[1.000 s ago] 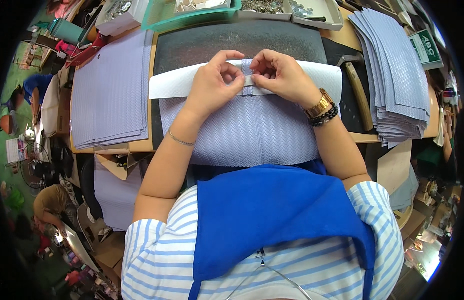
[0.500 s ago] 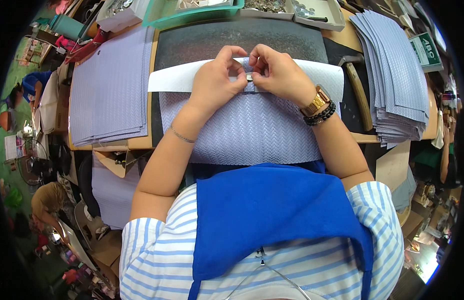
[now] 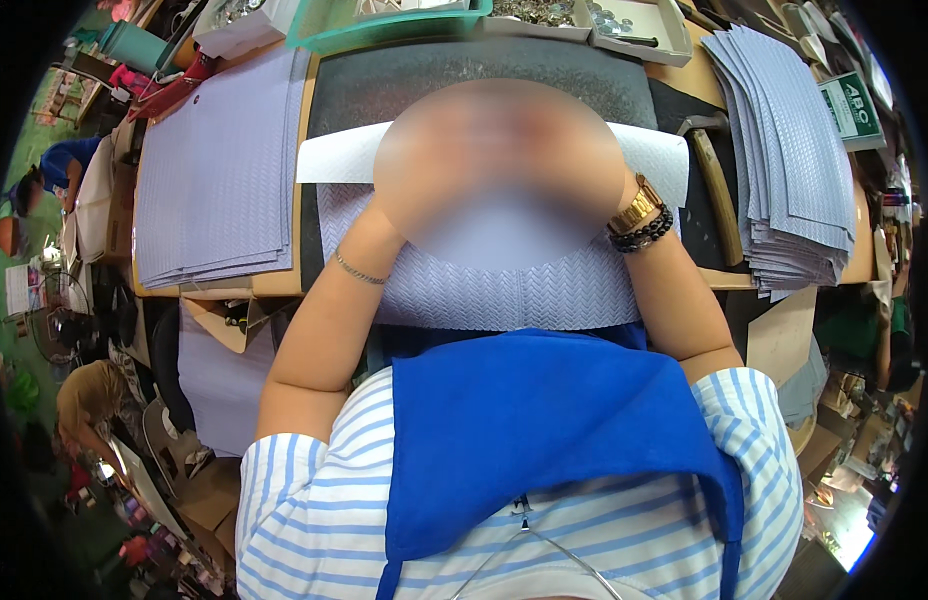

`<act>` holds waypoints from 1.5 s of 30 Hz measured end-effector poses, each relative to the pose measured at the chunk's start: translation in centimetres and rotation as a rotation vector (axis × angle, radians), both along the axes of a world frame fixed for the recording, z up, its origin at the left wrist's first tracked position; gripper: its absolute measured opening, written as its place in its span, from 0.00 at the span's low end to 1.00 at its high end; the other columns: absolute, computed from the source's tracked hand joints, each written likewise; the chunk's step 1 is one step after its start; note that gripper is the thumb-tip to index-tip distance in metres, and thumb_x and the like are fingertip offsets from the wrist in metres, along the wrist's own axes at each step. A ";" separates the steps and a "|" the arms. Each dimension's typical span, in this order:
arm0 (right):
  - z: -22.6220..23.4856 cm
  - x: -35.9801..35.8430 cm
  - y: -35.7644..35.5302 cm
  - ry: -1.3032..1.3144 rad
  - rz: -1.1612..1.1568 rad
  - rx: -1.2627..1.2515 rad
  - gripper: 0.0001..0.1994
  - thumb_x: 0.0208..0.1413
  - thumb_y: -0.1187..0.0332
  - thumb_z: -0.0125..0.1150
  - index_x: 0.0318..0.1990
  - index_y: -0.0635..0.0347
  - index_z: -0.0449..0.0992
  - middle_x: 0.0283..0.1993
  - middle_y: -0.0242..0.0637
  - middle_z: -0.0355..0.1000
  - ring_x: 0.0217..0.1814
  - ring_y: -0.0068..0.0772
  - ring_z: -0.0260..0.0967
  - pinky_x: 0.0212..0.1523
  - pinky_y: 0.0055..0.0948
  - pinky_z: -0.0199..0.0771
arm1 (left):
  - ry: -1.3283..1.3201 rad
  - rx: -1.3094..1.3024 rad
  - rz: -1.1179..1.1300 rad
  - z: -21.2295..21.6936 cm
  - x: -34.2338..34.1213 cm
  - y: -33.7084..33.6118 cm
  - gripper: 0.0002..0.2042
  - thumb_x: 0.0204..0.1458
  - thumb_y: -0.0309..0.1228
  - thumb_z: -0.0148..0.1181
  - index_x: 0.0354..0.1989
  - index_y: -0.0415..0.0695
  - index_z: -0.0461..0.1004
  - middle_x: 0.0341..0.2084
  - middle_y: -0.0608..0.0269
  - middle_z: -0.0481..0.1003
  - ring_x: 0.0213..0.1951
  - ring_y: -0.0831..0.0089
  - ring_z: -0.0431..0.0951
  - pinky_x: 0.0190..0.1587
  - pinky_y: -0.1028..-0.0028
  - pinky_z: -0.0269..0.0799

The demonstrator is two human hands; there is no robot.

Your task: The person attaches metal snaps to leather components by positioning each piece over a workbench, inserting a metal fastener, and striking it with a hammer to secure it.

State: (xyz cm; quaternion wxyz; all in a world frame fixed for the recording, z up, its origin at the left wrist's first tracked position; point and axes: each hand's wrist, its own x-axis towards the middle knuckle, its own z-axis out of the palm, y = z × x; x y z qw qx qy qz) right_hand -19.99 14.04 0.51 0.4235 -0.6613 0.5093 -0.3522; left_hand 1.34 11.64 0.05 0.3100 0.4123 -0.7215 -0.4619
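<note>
A lilac sheet with a woven pattern (image 3: 514, 295) lies before me, its near edge by my blue apron. Across its far part runs a white strip (image 3: 339, 155), seen either side of my hands. My left hand (image 3: 424, 165) and my right hand (image 3: 582, 165) are close together over the strip's middle. A blurred oval covers both, so their fingers and anything in them cannot be made out. Half a second ago, both pinched near a small metallic piece there. Beneath the sheet is a dark work board (image 3: 484, 65).
A hammer with a wooden handle (image 3: 722, 195) lies right of the sheet. Stacked lilac sheets stand left (image 3: 224, 180) and right (image 3: 794, 160). Along the far edge are a green tray (image 3: 304, 30) and a white box of small metal parts (image 3: 669, 45). Other people work at far left.
My forearms have barely moved. A blur now covers the hands and the middle of the strip, which were sharp before; the small metallic piece no longer shows.
</note>
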 end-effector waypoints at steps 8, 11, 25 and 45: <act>-0.2 -0.9 -0.7 0.037 0.029 -0.031 0.13 0.53 0.70 0.71 0.44 0.62 0.77 0.33 0.36 0.80 0.33 0.25 0.77 0.35 0.27 0.76 | -0.193 -0.117 0.036 0.6 -0.7 0.3 0.21 0.50 0.24 0.66 0.54 0.44 0.73 0.29 0.67 0.81 0.33 0.81 0.79 0.41 0.77 0.75; -0.3 -1.4 -1.4 -0.009 0.094 0.122 0.12 0.53 0.70 0.71 0.44 0.62 0.77 0.32 0.35 0.80 0.34 0.23 0.76 0.37 0.27 0.77 | -0.209 -0.204 0.027 0.0 -0.3 0.1 0.13 0.50 0.28 0.66 0.46 0.44 0.80 0.30 0.66 0.82 0.33 0.77 0.82 0.41 0.74 0.77; 4.7 -2.3 -2.9 0.504 0.017 -0.223 0.13 0.51 0.66 0.72 0.40 0.61 0.77 0.29 0.42 0.78 0.32 0.39 0.78 0.36 0.37 0.78 | -0.140 -0.487 0.015 -0.5 0.2 0.3 0.07 0.50 0.33 0.72 0.32 0.44 0.85 0.28 0.60 0.80 0.26 0.65 0.79 0.32 0.68 0.73; 1.3 -16.9 -17.5 0.754 -0.325 -0.037 0.12 0.53 0.62 0.74 0.43 0.55 0.88 0.41 0.40 0.85 0.44 0.37 0.83 0.49 0.36 0.81 | -0.100 -0.309 -0.026 0.1 0.6 0.2 0.07 0.55 0.32 0.71 0.35 0.42 0.85 0.28 0.62 0.80 0.27 0.72 0.78 0.32 0.73 0.72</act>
